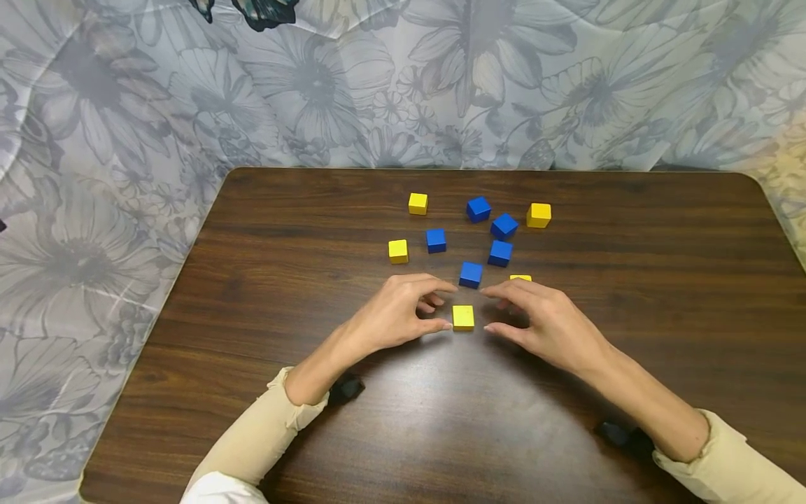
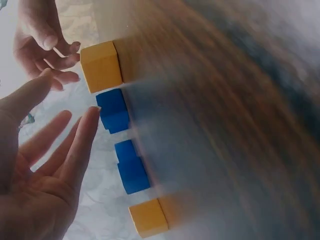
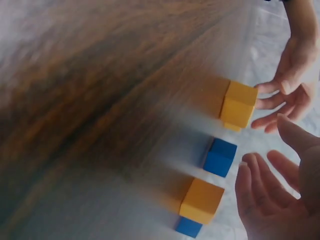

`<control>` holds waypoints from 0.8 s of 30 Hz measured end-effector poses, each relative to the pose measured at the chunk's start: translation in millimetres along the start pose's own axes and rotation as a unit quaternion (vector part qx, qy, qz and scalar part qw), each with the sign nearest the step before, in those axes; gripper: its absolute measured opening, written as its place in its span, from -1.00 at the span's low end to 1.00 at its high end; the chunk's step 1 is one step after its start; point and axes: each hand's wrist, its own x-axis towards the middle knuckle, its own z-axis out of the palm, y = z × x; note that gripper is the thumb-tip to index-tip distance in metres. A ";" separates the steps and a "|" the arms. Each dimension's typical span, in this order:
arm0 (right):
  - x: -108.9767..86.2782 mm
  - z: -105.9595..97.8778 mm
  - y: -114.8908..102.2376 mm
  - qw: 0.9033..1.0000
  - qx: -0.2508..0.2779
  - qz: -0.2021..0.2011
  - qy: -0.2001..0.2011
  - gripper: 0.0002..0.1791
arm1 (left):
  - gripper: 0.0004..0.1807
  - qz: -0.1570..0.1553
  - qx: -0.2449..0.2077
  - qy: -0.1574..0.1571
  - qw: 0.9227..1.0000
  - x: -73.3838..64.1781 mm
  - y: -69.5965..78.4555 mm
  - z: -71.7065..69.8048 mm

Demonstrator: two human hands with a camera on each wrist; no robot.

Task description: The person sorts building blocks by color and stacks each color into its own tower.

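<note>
A yellow cube (image 1: 462,318) sits on the table between two hands. On its left, my left hand (image 1: 395,313) has loosely bent fingers, thumb tip close to the cube's side. My right hand (image 1: 549,323) curves in from the right, a small gap from the cube. Neither hand holds anything. Just beyond the fingertips lies a blue cube (image 1: 470,274). Another yellow cube (image 1: 520,278) is partly hidden behind the right hand. The left wrist view shows the left hand (image 2: 47,192) with spread fingers; the right wrist view shows the right hand (image 3: 282,192) with relaxed fingers.
Farther back on the brown wooden table (image 1: 283,280) are blue cubes (image 1: 500,253) and yellow cubes (image 1: 418,204), several of them scattered singly. One yellow cube (image 1: 539,215) is at the back right. A flowered cloth (image 1: 315,84) hangs behind the table's far edge.
</note>
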 end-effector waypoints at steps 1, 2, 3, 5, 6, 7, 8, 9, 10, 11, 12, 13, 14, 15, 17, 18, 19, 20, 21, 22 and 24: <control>0.0 1.0 -0.2 1.000 0.007 0.005 -0.003 -0.44 | -0.46 -0.008 -0.009 -0.004 1.000 0.7 0.1 0.8; 0.0 2.0 -0.6 1.000 0.011 0.010 -0.005 -0.45 | -0.46 -0.016 -0.016 -0.008 1.000 1.2 0.2 1.5; 0.1 2.9 -0.8 1.000 0.016 0.013 -0.007 -0.47 | -0.47 -0.023 -0.022 -0.013 0.999 1.7 0.4 2.1; 0.4 4.4 -1.0 1.000 0.022 0.017 -0.008 -0.49 | -0.47 -0.034 -0.030 -0.022 0.999 2.7 0.9 2.7; 0.8 5.1 -1.1 0.999 0.026 0.018 -0.008 -0.50 | -0.48 -0.039 -0.032 -0.026 0.998 3.2 1.1 3.0; 1.2 5.8 -1.2 0.999 0.030 0.018 -0.009 -0.51 | -0.49 -0.044 -0.033 -0.029 0.998 3.7 1.4 3.3; 1.6 6.5 -1.3 0.999 0.031 0.018 -0.010 -0.52 | -0.50 -0.048 -0.030 -0.031 0.998 4.1 1.7 3.6; 1.9 7.2 -1.2 0.999 0.033 0.019 -0.012 -0.52 | -0.50 -0.054 -0.028 -0.034 0.998 4.5 2.0 3.9; 2.2 7.9 -1.3 0.999 0.035 0.021 -0.015 -0.53 | -0.50 -0.060 -0.025 -0.035 0.997 5.0 2.4 4.1; 2.6 8.5 -1.4 0.999 0.036 0.025 -0.019 -0.54 | -0.50 -0.068 -0.022 -0.036 0.997 5.4 2.7 4.6; 3.0 9.1 -1.5 0.999 0.038 0.028 -0.023 -0.55 | -0.51 -0.076 -0.019 -0.035 0.996 5.8 3.1 4.9; 3.4 9.6 -1.8 0.998 0.038 0.032 -0.028 -0.56 | -0.51 -0.083 -0.015 -0.035 0.996 6.3 3.5 5.3; 3.8 10.1 -2.1 0.998 0.038 0.037 -0.033 -0.57 | -0.52 -0.091 -0.013 -0.034 0.995 6.8 3.8 5.7; 4.2 10.4 -2.5 0.998 0.039 0.042 -0.038 -0.58 | -0.52 -0.098 -0.012 -0.033 0.995 7.5 4.4 6.0; 5.3 11.1 -3.4 0.997 0.041 0.052 -0.047 -0.59 | -0.53 -0.110 -0.007 -0.033 0.993 9.0 5.2 6.6; 5.7 11.4 -3.9 0.996 0.044 0.056 -0.050 -0.59 | -0.53 -0.115 -0.007 -0.033 0.993 9.8 5.7 6.8; 6.2 11.8 -4.3 0.996 0.045 0.058 -0.053 -0.60 | -0.55 -0.120 -0.007 -0.036 0.992 10.7 6.0 7.1; 6.7 12.1 -4.7 0.996 0.046 0.061 -0.055 -0.60 | -0.57 -0.125 -0.008 -0.038 0.991 11.5 6.5 7.3; 7.2 12.5 -4.9 0.995 0.044 0.062 -0.057 -0.60 | -0.59 -0.129 -0.009 -0.041 0.991 12.3 6.7 7.6; 7.7 12.9 -5.0 0.995 0.043 0.064 -0.059 -0.60 | -0.61 -0.135 -0.010 -0.044 0.990 13.0 6.7 8.0; 8.9 13.7 -5.2 0.995 0.039 0.065 -0.062 -0.60 | -0.65 -0.144 -0.013 -0.050 0.988 14.1 6.8 8.5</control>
